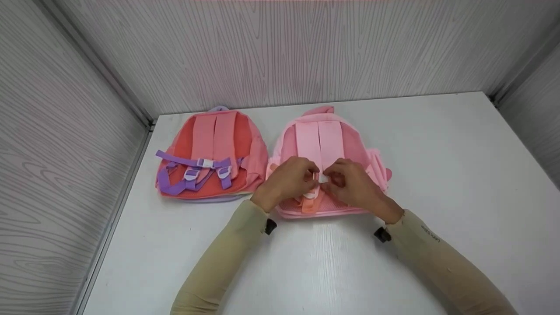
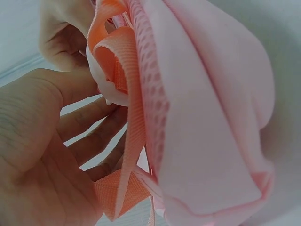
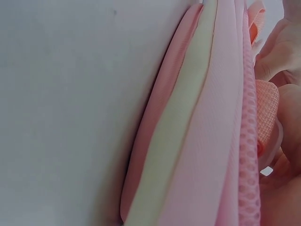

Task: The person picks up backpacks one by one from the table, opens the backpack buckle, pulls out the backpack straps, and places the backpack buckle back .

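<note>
A pink backpack (image 1: 356,142) lies with its shoulder straps (image 1: 330,138) facing up. Both hands meet over its middle, at a small white buckle (image 1: 323,178). My left hand (image 1: 288,176) pinches the buckle's left side with thumb and fingertips; my right hand (image 1: 353,183) pinches it from the right. Fingers cover most of the buckle, so whether its halves are joined cannot be seen. Orange webbing (image 1: 310,205) runs below the hands. In the left wrist view, the orange webbing (image 2: 131,122) loops beside the left palm. The right wrist view shows the backpack's side (image 3: 202,122) and part of the right hand.
Left of the pink backpack, nearly touching it, lies a coral backpack (image 1: 243,135) with purple webbing (image 1: 175,186) and a white buckle (image 1: 205,163). Both rest on a white table (image 1: 455,175). Grey wood-grain panels (image 1: 306,52) stand behind and at the sides.
</note>
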The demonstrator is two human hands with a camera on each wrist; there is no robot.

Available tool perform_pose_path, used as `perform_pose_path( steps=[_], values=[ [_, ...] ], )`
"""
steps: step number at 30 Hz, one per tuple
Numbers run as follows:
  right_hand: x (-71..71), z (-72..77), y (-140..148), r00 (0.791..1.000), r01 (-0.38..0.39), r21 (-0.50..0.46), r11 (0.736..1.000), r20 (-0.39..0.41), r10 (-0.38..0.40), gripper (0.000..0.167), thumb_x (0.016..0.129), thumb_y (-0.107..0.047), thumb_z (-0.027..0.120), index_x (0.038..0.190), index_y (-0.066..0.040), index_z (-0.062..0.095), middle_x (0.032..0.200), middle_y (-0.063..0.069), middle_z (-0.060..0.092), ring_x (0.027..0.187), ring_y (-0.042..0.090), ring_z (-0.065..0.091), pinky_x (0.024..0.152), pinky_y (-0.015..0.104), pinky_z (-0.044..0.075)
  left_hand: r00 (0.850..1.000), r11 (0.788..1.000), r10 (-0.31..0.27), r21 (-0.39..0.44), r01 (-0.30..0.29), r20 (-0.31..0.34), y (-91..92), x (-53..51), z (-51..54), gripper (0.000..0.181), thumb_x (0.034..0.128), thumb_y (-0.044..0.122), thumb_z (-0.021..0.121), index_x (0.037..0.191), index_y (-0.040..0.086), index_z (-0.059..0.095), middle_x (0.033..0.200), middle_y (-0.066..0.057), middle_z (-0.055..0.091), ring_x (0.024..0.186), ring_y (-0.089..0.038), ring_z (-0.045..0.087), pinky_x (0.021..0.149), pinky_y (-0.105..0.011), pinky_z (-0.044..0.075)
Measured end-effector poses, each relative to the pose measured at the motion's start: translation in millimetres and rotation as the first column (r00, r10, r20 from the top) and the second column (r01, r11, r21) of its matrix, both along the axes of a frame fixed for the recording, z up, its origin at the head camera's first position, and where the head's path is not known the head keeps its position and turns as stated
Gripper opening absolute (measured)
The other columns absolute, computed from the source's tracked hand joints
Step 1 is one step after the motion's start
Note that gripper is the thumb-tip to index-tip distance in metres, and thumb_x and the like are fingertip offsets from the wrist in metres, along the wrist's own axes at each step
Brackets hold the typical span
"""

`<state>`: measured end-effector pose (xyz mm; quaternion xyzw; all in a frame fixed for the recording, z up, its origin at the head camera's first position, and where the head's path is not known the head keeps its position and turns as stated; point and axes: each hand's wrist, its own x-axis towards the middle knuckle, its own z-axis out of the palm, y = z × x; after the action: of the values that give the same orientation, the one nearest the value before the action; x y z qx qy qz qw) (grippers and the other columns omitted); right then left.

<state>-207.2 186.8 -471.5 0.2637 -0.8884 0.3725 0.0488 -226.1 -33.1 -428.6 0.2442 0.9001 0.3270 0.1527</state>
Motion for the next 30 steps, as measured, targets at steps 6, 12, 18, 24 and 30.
perform_pose_path(
  steps=[6,12,18,24,30],
  values=[
    [0.2,-1.7,0.6,1.0,-0.004,-0.014,1.0,-0.002,0.004,0.019,0.091,-0.004,0.082,0.111,-0.003,0.08,0.094,0.009,0.069,0.08,0.02,0.057,0.072,0.03,0.049,1.0,1.0,0.006,0.015,-0.006,0.006,-0.9,-0.3,-2.2,0.032,0.099,0.024,0.077,0.128,0.01,0.076,0.113,-0.004,0.074,0.079,-0.015,0.067,0.061,-0.023,0.055],
    [-0.2,-2.4,0.0,0.999,-0.019,-0.011,1.0,-0.027,0.019,0.017,0.091,0.0,0.079,0.108,-0.002,0.079,0.098,0.009,0.071,0.083,0.02,0.06,0.075,0.031,0.053,1.0,0.999,0.0,0.041,0.0,-0.007,-2.9,0.3,-4.9,0.032,0.0994,0.023,0.077,0.129,0.01,0.077,0.11,-0.002,0.074,0.085,-0.015,0.067,0.066,-0.024,0.058],
    [0.6,-1.6,-2.2,0.999,-0.018,0.01,1.0,-0.046,0.019,0.017,0.092,0.002,0.075,0.109,-0.001,0.077,0.103,0.009,0.071,0.09,0.022,0.062,0.083,0.037,0.057,0.999,0.998,-0.016,0.067,0.019,-0.044,-4.6,-0.3,-8.5,0.03,0.0996,0.022,0.078,0.127,0.009,0.079,0.11,-0.002,0.076,0.087,-0.015,0.067,0.072,-0.024,0.058],
    [1.5,-1.8,-2.9,0.998,-0.008,0.027,1.0,-0.058,0.009,0.018,0.092,0.002,0.076,0.11,0.0,0.077,0.104,0.01,0.071,0.092,0.024,0.062,0.085,0.039,0.057,0.998,0.998,-0.013,0.066,0.016,-0.055,-5.3,-0.2,-11.2,0.029,0.1002,0.022,0.077,0.126,0.01,0.079,0.106,-0.001,0.075,0.089,-0.016,0.066,0.075,-0.024,0.057],
    [1.8,-1.3,-3.5,0.998,-0.012,0.022,1.0,-0.06,0.013,0.018,0.093,0.001,0.076,0.111,-0.002,0.077,0.103,0.009,0.07,0.092,0.023,0.061,0.085,0.039,0.057,0.998,0.998,-0.017,0.055,0.021,-0.068,-5.3,0.1,-11.6,0.029,0.1012,0.022,0.076,0.127,0.01,0.079,0.103,-0.001,0.072,0.091,-0.016,0.065,0.079,-0.025,0.056]
  ],
)
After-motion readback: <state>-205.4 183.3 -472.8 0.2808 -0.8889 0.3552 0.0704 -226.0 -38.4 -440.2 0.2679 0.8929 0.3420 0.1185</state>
